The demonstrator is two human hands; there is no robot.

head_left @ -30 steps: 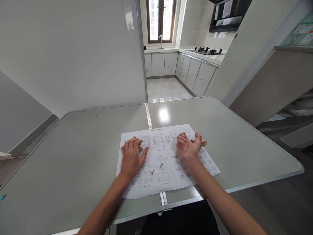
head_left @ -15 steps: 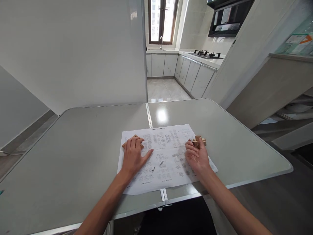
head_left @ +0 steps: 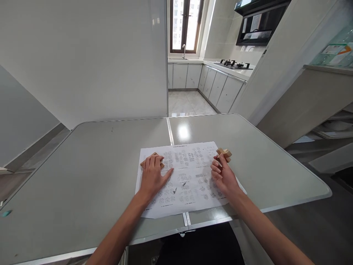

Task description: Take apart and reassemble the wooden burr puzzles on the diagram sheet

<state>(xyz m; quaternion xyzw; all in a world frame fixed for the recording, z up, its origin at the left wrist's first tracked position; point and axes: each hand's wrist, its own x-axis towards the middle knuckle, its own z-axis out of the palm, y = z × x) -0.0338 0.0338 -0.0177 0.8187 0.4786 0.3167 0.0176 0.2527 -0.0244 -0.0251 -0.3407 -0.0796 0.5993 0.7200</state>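
Note:
A wooden interlocking block puzzle (head_left: pixel 227 152) is pinched in the fingers of my right hand (head_left: pixel 224 176), raised at the right edge of a printed sheet (head_left: pixel 190 208). The hand's palm side is partly turned up. My left hand (head_left: pixel 152 176) lies over a flat wooden piece (head_left: pixel 143 163) near the sheet's upper left, fingers stretched out and thumb spread. Much of that piece is hidden under the hand. Rows of small diagrams of block shapes and lines of text cover the sheet.
The grey-green folding table (head_left: pixel 91 176) has a metal seam down its middle. A small teal object (head_left: pixel 6 213) lies at its far left edge. Beyond stand a white partition (head_left: pixel 110 73) and a kitchen with a gas stove (head_left: pixel 234 65). A shelf (head_left: pixel 328 69) is at the right.
The block puzzle has turned in my right hand and now shows another side. My left hand stays over the wooden piece. The view has shifted slightly.

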